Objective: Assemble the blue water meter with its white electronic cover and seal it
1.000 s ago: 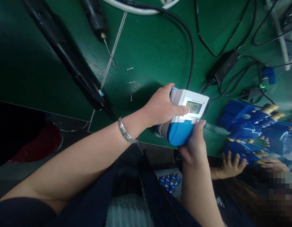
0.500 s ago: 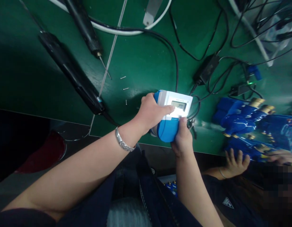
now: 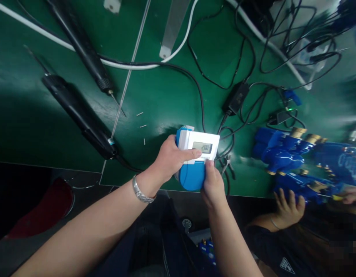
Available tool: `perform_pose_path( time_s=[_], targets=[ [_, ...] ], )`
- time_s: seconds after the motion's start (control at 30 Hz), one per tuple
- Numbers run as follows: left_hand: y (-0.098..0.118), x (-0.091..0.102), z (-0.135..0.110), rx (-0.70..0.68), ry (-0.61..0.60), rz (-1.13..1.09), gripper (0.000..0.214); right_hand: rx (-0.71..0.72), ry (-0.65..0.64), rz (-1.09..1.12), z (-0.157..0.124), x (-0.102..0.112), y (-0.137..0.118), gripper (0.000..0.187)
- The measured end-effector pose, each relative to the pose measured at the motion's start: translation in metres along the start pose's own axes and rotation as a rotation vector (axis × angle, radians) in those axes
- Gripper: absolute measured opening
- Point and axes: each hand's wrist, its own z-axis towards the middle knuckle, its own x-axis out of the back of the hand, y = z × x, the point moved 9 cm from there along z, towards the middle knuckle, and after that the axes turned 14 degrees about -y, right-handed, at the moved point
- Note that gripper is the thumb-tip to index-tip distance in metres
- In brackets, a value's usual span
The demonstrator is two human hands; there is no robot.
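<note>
A white and blue meter [image 3: 195, 157] with a small lit display sits at the near edge of the green table [image 3: 172, 92]. My left hand [image 3: 170, 159] wraps its left side, thumb lying along the white top beside the display; a silver bracelet is on that wrist. From below, my right hand [image 3: 213, 185] grips the blue round body, its thumb pressed against the white front under the display.
Two black electric screwdrivers [image 3: 79, 111] lie at left, with three small screws [image 3: 141, 127] near them. Cables and a black adapter [image 3: 235, 98] spread behind the meter. Blue valve bodies [image 3: 284, 154] pile at right, where another person's hand [image 3: 289, 200] rests on the table edge.
Both hands and the meter have shifted left and toward the near table edge in view. The grip stays the same and the display stays lit.
</note>
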Motion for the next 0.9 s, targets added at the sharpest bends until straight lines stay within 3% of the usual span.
perform_pose_path(
  time_s=[0.1,0.17,0.3,0.37,0.47,0.63,0.73,0.9],
  targets=[
    [0.016,-0.001,-0.014,0.003,-0.02,0.085,0.063,0.071,-0.201,0.023,-0.007,-0.007,-0.017,0.054],
    [0.032,-0.007,-0.024,-0.06,-0.075,0.203,0.071,0.183,-0.32,0.057,-0.013,-0.009,-0.041,0.062],
    [0.048,-0.018,-0.04,-0.156,-0.155,0.351,0.076,0.387,-0.283,0.084,-0.02,0.007,-0.096,0.094],
    [0.051,-0.018,-0.043,-0.185,-0.155,0.438,0.076,0.395,-0.311,-0.052,-0.019,0.003,-0.113,0.096],
    [0.05,-0.016,-0.043,-0.204,-0.132,0.547,0.078,0.443,-0.331,-0.331,-0.017,-0.006,-0.129,0.085],
    [0.045,-0.012,-0.039,-0.183,-0.097,0.615,0.075,0.509,-0.24,-0.545,-0.014,-0.005,-0.126,0.087],
    [0.042,-0.009,-0.04,-0.176,-0.079,0.563,0.075,0.486,-0.281,-0.399,-0.012,-0.004,-0.116,0.101],
    [0.028,0.014,-0.047,-0.077,-0.022,0.172,0.079,0.451,-0.46,-0.095,-0.01,-0.016,-0.105,0.122]
  ],
)
